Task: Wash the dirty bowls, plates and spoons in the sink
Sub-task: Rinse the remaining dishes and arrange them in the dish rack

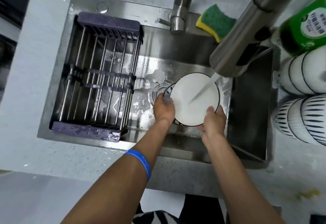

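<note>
A: Where is the plate right now?

B: Over the sink, right of the middle, tilted under the faucet; a thin stream of water lands on its white face. It has a thin dark rim.

A: And the hands?

B: Both grip it. The left hand curls round the left edge, just above the drain. The right hand holds the lower right edge, thumb lying on the face.

A: Is there a second dish behind it?

B: A patterned edge shows at the plate's left, but I cannot tell whether it is another dish

A: What else is around?

B: A drying rack spans the sink's left half. A green and yellow sponge lies on the back ledge beside the faucet base. On the tabletop to the right stand a green bottle and stacked bowls. A blue wristband circles the left forearm
</note>
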`<state>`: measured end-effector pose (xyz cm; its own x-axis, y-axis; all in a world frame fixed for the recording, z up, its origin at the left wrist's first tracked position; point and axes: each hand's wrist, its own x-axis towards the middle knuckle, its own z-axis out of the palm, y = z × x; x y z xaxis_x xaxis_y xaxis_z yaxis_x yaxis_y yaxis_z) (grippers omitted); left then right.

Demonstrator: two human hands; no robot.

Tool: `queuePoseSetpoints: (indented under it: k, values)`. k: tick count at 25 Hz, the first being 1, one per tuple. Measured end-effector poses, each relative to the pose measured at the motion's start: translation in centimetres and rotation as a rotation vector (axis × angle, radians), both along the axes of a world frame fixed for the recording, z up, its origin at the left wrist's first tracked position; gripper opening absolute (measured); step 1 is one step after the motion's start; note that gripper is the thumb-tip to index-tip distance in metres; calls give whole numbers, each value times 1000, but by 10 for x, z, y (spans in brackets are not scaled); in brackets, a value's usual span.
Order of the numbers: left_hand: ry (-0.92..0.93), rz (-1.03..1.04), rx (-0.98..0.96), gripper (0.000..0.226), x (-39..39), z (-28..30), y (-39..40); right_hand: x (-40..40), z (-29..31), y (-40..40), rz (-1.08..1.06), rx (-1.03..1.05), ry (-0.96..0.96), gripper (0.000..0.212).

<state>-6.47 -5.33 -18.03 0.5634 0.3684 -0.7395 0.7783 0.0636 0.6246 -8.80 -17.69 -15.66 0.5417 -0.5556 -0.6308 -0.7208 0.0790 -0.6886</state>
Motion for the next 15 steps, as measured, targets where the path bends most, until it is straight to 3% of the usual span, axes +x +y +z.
queuePoseSetpoints:
  k: [3, 6, 8, 11, 15]
  values:
    - [-94, 204, -89, 28, 4, 27, -2, -3, 25, 4, -217, 349, -6, 28]
    - [-54, 408, -384, 31, 3, 49, 15, 0, 39, 14, -345, 572, -67, 28]
    - [-10, 311, -472, 35, 3, 65, 34, 8, 45, 21, -360, 705, -71, 30]
    - [-33, -26, -220, 24, 6, 97, 60, 25, 49, 35, -307, 824, -30, 27]
    - [-246, -163, 58, 38, 1, 127, 92, 47, 50, 56, -179, 802, -96, 46]
